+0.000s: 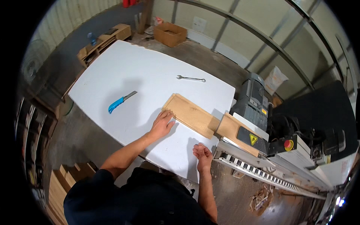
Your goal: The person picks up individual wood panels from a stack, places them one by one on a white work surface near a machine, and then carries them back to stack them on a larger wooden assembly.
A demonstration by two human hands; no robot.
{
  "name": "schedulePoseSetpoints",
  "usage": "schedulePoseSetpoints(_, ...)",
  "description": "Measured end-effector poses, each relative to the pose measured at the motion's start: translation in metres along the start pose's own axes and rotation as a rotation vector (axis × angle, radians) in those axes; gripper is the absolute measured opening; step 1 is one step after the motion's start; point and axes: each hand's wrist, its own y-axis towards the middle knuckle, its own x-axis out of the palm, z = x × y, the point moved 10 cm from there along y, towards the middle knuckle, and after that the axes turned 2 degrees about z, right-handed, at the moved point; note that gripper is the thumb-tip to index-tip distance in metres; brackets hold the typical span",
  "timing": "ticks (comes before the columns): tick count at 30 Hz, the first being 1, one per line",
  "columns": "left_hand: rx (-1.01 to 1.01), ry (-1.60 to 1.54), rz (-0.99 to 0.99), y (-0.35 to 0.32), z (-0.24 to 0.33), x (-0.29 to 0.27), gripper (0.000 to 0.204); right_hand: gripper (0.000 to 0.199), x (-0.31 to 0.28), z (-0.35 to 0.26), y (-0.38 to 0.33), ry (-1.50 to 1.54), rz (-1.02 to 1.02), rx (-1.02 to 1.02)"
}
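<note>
A flat light-brown wooden board point(193, 115) lies on the white tabletop point(150, 71), its right end at the machine's feed opening. A second piece shows as a thin edge along its left end. My left hand point(162, 124) rests with extended fingers on the board's near left corner, not wrapped round it. Over the table's near right part, my right hand point(202, 154) is apart from the board, its fingers curled together. Whether anything is inside them is hidden. A blue-handled knife point(122, 102) lies left of the board, and a metal wrench point(191, 78) beyond it.
On the right stands a machine with a grey motor point(252, 95), a red stop button point(288, 145) and a roller track point(255, 173). Wooden planks point(62, 187) stand at lower left. A cardboard box point(170, 34) sits beyond the table, and wood scraps point(261, 198) lie on the floor.
</note>
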Motion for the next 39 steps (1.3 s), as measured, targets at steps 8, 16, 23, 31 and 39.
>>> schedulePoseSetpoints(8, 0.2, -0.35, -0.192, 0.068, 0.056, 0.073, 0.032, 0.045, -0.015, -0.031, 0.059, 0.772, 0.2, 0.069)
schedulePoseSetpoints(16, -0.194, -0.883, -0.733, 0.049, 0.114, 0.132, 0.023, 0.023, -0.045, -0.031, 0.071, 0.694, 0.349, -0.119)
schedulePoseSetpoints(23, -0.449, -1.178, -0.463, 0.04, 0.012, 0.103, 0.03, 0.018, 0.058, -0.018, 0.028, 0.512, 0.062, -0.026)
schedulePoseSetpoints(31, -0.558, -0.665, -0.292, 0.067, -0.089, 0.042, 0.036, 0.009, -0.062, -0.048, 0.03, 0.176, 0.421, -0.244)
schedulePoseSetpoints(39, -0.453, -0.041, -0.412, 0.08, -0.113, 0.078, 0.034, 0.02, -0.03, -0.051, 0.075, -0.641, 0.395, -0.373)
